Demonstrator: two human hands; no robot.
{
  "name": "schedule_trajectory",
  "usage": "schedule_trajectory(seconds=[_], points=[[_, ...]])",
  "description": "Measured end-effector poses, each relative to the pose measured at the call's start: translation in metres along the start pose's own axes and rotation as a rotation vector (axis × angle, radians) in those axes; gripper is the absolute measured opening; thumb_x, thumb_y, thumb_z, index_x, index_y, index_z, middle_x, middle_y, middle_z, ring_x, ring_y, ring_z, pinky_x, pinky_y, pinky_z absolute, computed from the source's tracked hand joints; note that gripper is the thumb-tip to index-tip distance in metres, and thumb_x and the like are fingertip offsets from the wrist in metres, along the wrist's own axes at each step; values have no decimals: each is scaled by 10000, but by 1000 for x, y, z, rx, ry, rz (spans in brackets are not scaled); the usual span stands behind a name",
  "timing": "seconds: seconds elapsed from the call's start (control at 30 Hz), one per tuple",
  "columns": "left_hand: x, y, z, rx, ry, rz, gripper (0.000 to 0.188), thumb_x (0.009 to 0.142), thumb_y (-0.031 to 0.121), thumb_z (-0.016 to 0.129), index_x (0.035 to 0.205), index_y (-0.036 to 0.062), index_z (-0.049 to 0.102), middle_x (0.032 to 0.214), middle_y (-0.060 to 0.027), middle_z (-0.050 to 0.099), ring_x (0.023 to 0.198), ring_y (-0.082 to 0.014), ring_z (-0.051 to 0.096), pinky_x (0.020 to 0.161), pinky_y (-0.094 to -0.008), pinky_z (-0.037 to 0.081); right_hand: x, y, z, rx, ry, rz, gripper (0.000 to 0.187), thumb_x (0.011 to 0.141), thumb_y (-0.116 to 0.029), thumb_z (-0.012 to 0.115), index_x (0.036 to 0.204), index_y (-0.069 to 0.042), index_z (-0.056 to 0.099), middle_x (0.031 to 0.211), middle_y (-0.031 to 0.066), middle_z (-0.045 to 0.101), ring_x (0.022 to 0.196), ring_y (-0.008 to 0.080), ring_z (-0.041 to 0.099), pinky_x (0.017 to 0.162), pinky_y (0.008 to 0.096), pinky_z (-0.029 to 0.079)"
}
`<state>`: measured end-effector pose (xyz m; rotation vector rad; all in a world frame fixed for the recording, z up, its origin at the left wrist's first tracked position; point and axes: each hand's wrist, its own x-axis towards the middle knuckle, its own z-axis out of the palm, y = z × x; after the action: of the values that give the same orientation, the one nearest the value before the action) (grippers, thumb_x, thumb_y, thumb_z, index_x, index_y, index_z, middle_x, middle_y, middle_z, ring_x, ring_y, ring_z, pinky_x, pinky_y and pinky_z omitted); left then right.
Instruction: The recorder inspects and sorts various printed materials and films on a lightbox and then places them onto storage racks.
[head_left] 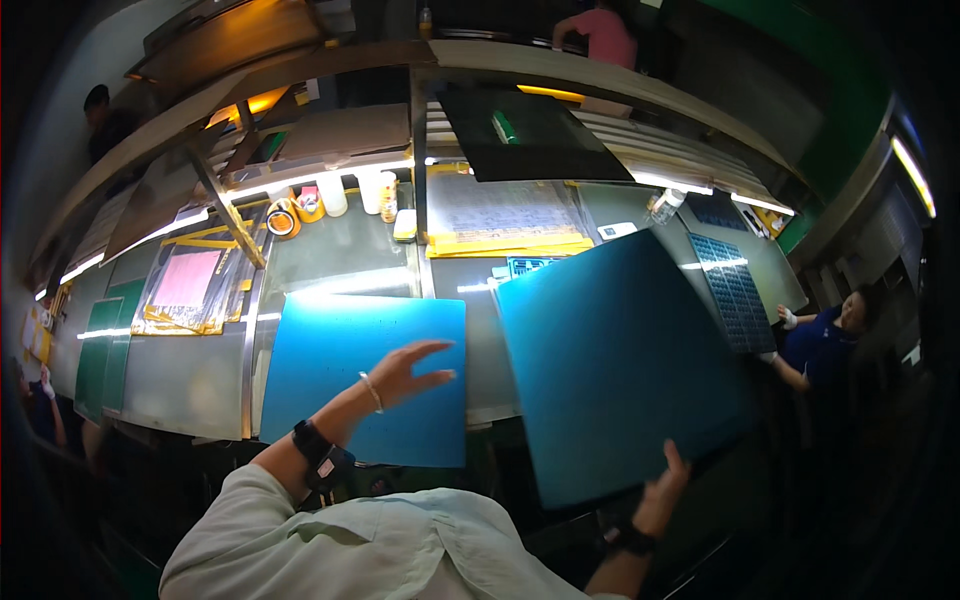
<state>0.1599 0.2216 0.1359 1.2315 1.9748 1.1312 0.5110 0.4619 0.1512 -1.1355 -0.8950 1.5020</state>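
Flat on the bench in front of me lies a bright blue sheet (345,350). My left hand (408,375) hovers over its right part with fingers and thumb apart, holding nothing. A second, larger blue sheet (620,350) is raised and tilted to the right, its lower part reaching past the bench's front edge. My right hand (664,488) is at the near edge of this raised sheet, thumb on its face; the other fingers are partly hidden. Under its far left corner, part of a light-blue patterned panel (530,266) shows.
Orange tape rolls (283,220) and white bottles (334,196) stand at the back. A yellow-edged panel stack (510,215) lies beyond the sheets. Overhead, a shelf holds a dark board (530,135). At right, a co-worker (830,335) holds a dark gridded panel (732,290).
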Motion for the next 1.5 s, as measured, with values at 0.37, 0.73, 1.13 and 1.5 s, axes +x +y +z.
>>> schedule_trajectory(seconds=[0.37,0.73,1.13,1.5], points=[[56,92,89,-1397,-309,-358,396,832,294,577,1069,-22,548,1037,-144,598,948,-250,582,846,-392,454,-50,-57,21,-1234,-906,-1488,230,830,-93,512,1012,21,593,1089,158,580,1037,307,543,916,408,412],[109,-56,159,-1498,15,-783,199,790,31,538,962,-63,568,964,-171,603,869,-270,594,825,-400,466,-60,131,61,-1165,-1195,-1034,272,712,-198,658,909,-38,560,1112,155,555,1044,338,524,846,374,445],[91,-78,161,-913,76,-893,736,784,565,536,1255,13,407,1231,-187,465,1076,-295,485,861,-425,429,21,58,85,-839,-527,-233,130,882,-82,464,796,-7,527,749,94,620,525,122,555,450,244,421],[117,-73,218,-840,120,-826,796,782,447,604,1306,-60,287,1289,-255,373,1193,-336,391,936,-376,374,-60,-88,111,-961,-827,-1591,121,766,72,499,835,12,579,679,94,559,636,227,573,494,294,448]])
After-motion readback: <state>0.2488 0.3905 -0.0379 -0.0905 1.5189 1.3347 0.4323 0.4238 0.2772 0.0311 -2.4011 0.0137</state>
